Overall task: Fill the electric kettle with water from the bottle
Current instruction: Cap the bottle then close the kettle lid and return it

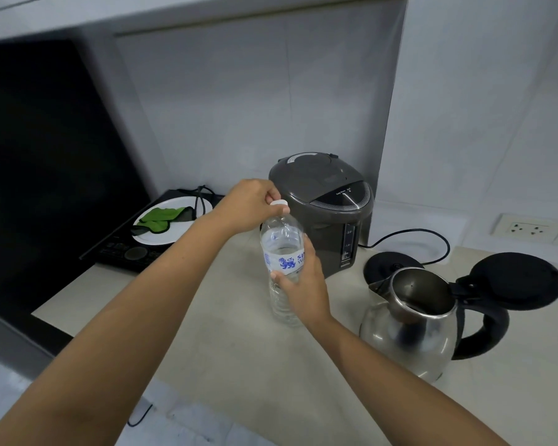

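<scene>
A clear plastic water bottle with a blue-and-white label stands upright on the counter. My right hand wraps around its middle. My left hand pinches the white cap on its neck from above. To the right stands a steel electric kettle with a black handle. Its black lid is flipped open, and the inside looks empty. The kettle sits off its round black base, which lies just behind it.
A grey thermo pot stands right behind the bottle. At the left lies an induction hob with a white plate holding green leaves. A black cord runs along the counter. A wall socket is at the far right.
</scene>
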Tool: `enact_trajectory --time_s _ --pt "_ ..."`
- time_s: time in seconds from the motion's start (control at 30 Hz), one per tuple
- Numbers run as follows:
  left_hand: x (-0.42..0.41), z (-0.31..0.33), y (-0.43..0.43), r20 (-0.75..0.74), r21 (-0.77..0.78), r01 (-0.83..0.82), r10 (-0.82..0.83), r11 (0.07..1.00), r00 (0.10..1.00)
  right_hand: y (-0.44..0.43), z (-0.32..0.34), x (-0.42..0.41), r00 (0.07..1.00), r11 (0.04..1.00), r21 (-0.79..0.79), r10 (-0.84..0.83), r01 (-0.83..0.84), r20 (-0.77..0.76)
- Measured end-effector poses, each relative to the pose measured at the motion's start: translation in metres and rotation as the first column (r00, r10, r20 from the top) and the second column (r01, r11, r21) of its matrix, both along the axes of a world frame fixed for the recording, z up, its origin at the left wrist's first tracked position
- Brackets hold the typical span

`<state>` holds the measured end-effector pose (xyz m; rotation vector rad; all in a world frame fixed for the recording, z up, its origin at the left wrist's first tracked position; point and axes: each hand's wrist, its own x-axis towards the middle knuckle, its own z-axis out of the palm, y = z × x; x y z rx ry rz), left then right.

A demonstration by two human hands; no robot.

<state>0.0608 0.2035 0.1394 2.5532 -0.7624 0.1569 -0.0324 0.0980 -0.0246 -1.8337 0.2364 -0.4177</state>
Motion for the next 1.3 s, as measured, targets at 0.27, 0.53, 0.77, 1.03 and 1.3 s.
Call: enact_trajectory --time_s 0.27,0.53,0.77,1.03,1.3 --pt "-0.002 0.01 0.005 -0.119 0.047 0.131 -0.125 0.99 0.985 -0.003 -0.001 -0.005 0.999 0.999 -0.006 0.043 -0.043 0.003" --pt "-0.026 -0.013 0.008 0.005 -0.126 0.088 -0.088 0.988 0.996 0.005 0.003 -0.011 0.997 0.996 -0.09 0.018 -0.024 -0.074" --pt "-0.056 -0.052 0.021 0.115 -0.107 0.077 -0.065 0.991 0.991 0.001 0.0 -0.047 0.979 0.929 -0.369 -0.055 -0.023 -0.197" --pt "-0.119 -0.12 0.03 0.064 -0.184 0.098 -0.087 0.978 0.994 -0.005 -0.012 -0.13 0.975 0.916 -0.397 -0.139 0.06 -0.173" --pt "-0.154 -0.165 -0.018 -0.1 -0.187 0.183 -0.204 0.965 0.974 -0.05 0.005 -0.207 0.903 0.895 -0.124 -0.427 0.429 0.041"
